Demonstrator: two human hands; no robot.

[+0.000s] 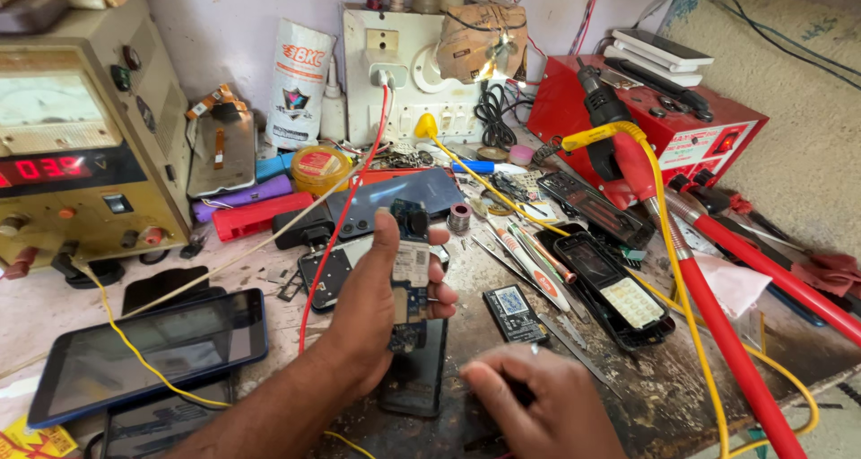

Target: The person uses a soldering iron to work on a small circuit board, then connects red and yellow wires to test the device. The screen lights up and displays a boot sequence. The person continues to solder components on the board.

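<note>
My left hand (372,311) holds a narrow blue phone circuit board (411,271) upright over the middle of the bench, thumb on its left edge and fingers behind it. Under that hand a dark phone (414,369) lies flat. My right hand (538,405) rests low at the front with its fingers curled; whether it holds something small is hidden. A little black module with a square code label (515,314) lies just beyond the right hand.
A power supply with a red display (81,145) stands at the left, a tablet (152,351) in front of it. A red station (664,127) and red and yellow leads (717,324) fill the right. A keypad phone (619,288), tweezers (529,266) and several loose parts litter the centre.
</note>
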